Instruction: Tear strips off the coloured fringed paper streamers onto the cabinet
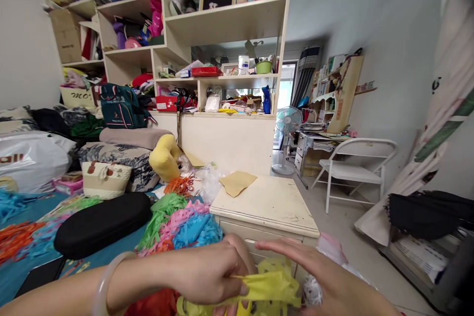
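Note:
My left hand (215, 269), with a pale bangle (107, 276) on its wrist, pinches a bunch of thin yellow strips (272, 286) low in the centre. The strips look like plastic film; their free end spreads out to the right. My right hand (322, 274) is beside that end, fingers stretched out and thumb apart, holding nothing that I can see. Below my left hand lie more yellow strips and something orange-red (155, 303). Heaped just beyond are green strips (165, 215), pink strips (170, 237) and blue strips (198, 229).
A cream cabinet (274, 202) stands ahead, with a sheet of tan paper (237, 183) on top. On the bed at left lie a black case (103, 224) and a woven bag (105, 177). Full shelves rise behind. A white folding chair (357, 168) and a fan (289, 121) stand at right.

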A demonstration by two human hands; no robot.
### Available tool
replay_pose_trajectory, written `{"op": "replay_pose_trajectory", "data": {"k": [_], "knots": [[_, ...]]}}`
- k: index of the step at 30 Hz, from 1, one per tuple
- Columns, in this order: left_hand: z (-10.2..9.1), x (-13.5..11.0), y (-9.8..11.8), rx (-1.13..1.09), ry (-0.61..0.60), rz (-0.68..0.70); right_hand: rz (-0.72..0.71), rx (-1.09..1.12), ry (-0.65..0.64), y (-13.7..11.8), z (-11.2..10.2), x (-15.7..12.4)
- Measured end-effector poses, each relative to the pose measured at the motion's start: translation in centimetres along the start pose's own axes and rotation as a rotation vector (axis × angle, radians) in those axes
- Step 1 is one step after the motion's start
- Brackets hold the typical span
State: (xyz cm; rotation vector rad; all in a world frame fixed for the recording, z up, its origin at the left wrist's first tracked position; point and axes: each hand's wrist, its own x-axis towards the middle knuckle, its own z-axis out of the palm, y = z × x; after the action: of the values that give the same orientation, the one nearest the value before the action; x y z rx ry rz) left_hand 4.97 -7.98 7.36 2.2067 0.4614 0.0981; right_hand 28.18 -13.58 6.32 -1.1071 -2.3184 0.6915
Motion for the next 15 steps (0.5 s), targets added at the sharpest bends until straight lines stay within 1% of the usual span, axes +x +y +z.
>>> {"op": "replay_pose_trajectory", "data": {"k": [1,3,5,7,9,11,13,15], "knots": [[0.2,0.1,0.1,0.048,0.014,-0.010,0.003,-0.056,0.031,-0.3,0.4,0.6],[0.5,0.0,-0.1,0.112,0.033,-0.036,0.022,-0.103,0.042,-0.4,1.7,1.8],[0.6,-0.2,-0.4,0.127,0.050,-0.063,0.064,-0.069,0.035,0.0,3.1,2.5],[0.4,-0.8,-0.8,0.105,0.074,-0.086,0.096,-0.034,0.082,0.6,3.9,2.5],[0.1,-1.7,-1.0,0.072,0.108,-0.107,0.106,-0.012,0.169,1.0,4.0,1.9],[0.1,-2.6,-1.1,0.048,0.159,-0.120,0.127,0.041,0.219,1.1,3.9,1.2],[0.2,-3.5,-1.2,0.047,0.217,-0.098,0.160,0.125,0.249,1.2,3.8,0.7],[0.7,-4.2,-1.4,0.026,0.268,-0.040,0.142,0.174,0.288,1.3,3.9,0.4]]}}
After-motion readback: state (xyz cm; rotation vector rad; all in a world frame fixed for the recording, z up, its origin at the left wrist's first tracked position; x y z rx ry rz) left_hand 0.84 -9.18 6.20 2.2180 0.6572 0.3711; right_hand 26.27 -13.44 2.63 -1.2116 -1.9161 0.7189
